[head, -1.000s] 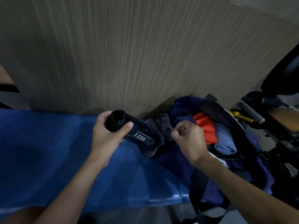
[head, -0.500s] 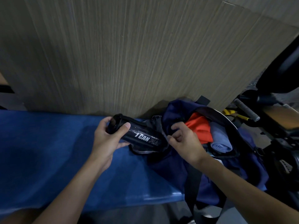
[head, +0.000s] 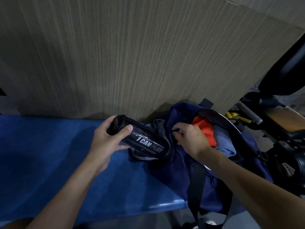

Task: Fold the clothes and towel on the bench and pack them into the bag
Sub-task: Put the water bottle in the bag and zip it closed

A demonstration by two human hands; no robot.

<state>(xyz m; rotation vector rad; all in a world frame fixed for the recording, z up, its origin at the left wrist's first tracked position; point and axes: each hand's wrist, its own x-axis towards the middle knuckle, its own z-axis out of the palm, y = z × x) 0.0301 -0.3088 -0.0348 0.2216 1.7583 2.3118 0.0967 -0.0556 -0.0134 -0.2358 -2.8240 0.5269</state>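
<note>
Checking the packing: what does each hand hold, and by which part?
Left hand grips the black bottle at its lid end; right hand pinches the bag by its fabric edge.

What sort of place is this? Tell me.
Likely a gym changing area: a blue bench, a sports bag with clothes and a drink bottle, and apparent exercise equipment beside it.

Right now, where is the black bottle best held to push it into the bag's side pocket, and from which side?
Hold the black bottle at its cap end, coming from the bench side. Its base sits inside the side pocket, so only the cap half is free. The left hand wraps it there, while the right hand pinches the pocket's edge.
</note>
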